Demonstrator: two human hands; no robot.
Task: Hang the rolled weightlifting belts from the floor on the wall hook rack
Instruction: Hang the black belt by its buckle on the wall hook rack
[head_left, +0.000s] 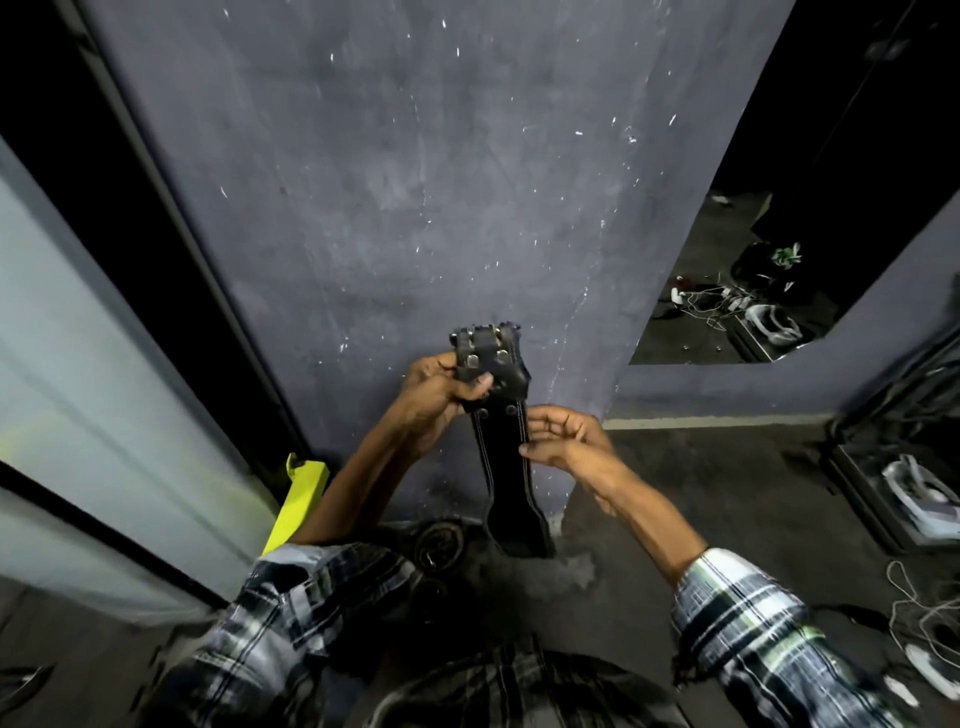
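Note:
A black leather weightlifting belt (501, 457) with white stitching and metal buckle hardware hangs unrolled in front of the grey wall. My left hand (436, 400) grips its buckle end near the top. My right hand (563, 439) pinches the strap's right edge a little lower. The belt's wide lower part dangles toward the floor. A second belt (439, 543), still rolled, lies on the floor at the wall's foot, partly hidden by my arm. No hook rack is in view.
A yellow-green bar (298, 499) leans by the wall on the left, beside a glass panel (104, 395). An opening on the right shows cables and white devices (769, 317). An open case (904, 493) and loose cords (924, 618) lie on the floor at right.

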